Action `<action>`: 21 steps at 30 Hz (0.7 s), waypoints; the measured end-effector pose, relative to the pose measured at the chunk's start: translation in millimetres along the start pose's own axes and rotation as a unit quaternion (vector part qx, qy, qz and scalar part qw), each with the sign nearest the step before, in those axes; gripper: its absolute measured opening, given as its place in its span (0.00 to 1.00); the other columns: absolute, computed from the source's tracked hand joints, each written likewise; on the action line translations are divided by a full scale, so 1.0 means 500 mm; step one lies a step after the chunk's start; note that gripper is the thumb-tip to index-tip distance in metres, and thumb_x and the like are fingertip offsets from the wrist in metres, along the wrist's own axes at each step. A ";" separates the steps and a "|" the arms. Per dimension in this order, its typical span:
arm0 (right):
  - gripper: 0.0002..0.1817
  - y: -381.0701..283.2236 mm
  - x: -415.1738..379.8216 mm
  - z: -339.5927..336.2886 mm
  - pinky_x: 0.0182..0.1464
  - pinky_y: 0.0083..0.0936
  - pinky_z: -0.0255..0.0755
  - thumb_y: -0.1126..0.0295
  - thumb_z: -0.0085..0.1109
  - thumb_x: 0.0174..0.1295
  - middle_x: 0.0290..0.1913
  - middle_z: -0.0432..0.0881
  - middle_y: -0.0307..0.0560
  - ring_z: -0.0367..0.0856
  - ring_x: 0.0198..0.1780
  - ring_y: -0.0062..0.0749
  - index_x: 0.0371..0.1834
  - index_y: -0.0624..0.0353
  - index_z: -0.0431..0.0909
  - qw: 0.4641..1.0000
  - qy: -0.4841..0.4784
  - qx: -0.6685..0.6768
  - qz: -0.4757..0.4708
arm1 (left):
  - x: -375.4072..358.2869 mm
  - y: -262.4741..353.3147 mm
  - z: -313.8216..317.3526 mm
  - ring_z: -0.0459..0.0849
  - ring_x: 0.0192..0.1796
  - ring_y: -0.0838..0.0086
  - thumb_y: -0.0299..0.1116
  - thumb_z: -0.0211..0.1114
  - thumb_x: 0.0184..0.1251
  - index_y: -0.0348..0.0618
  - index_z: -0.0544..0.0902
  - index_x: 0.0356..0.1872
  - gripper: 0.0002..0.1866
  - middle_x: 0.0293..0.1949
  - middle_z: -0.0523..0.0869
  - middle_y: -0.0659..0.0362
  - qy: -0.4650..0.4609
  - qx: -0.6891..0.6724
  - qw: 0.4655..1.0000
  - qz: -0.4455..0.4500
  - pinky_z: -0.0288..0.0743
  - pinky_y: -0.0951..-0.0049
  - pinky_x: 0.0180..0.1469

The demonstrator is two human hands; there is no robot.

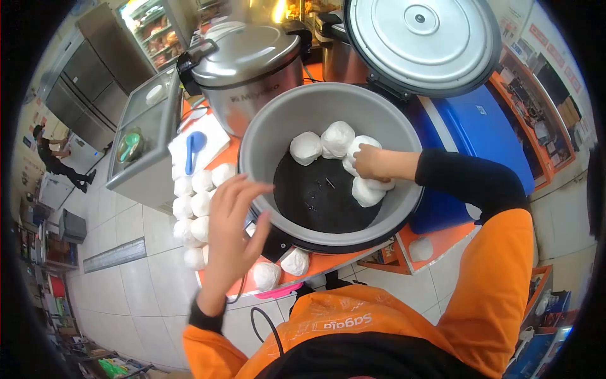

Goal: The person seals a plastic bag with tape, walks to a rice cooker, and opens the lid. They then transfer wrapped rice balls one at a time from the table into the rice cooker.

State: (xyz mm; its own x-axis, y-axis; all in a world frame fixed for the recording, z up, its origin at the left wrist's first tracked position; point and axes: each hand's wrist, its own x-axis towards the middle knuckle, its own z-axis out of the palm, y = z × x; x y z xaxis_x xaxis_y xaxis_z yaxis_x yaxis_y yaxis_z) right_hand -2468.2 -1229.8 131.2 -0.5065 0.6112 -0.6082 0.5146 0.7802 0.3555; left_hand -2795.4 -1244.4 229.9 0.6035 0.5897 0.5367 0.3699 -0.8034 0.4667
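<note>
A large open rice cooker (328, 238) with a grey inner wall and dark bottom stands in front of me. Inside it, several round white wrapped bundles (306, 148) lie along the far and right sides. My right hand (374, 163) reaches in over the right rim, its fingers curled down on a white bundle (367, 192); the fingertips are partly hidden. My left hand (235, 218) is raised at the cooker's left rim, fingers spread, holding nothing. More white bundles (183, 207) sit in rows on the orange table left of it, and a couple (266, 276) lie at the front edge.
A lidded steel cooker (246, 57) stands behind on the left. The open lid (421, 38) tilts up at the back right, above a blue cooler box (486, 126). A blue rice paddle (193, 151) lies on white paper. Another person (57, 158) stands far left.
</note>
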 end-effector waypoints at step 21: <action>0.29 -0.687 -0.411 0.382 0.35 0.29 0.77 0.57 0.58 0.54 0.47 0.74 0.50 0.77 0.41 0.36 0.55 0.62 0.63 -0.063 0.360 0.657 0.660 | 0.362 -0.254 0.580 0.83 0.36 0.62 0.45 0.72 0.39 0.20 0.76 0.39 0.33 0.36 0.81 0.43 -0.298 -0.076 0.898 -0.315 0.77 0.66 0.34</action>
State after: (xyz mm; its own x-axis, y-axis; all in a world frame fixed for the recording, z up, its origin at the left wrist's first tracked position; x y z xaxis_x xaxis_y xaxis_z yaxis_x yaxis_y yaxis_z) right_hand -2408.8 -1648.9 -1.5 0.8969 0.1030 -0.4302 -0.3878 -0.2845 -0.8767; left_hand -2528.2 -1059.5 64.0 0.5956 0.7376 -0.3180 0.6976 -0.2788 0.6600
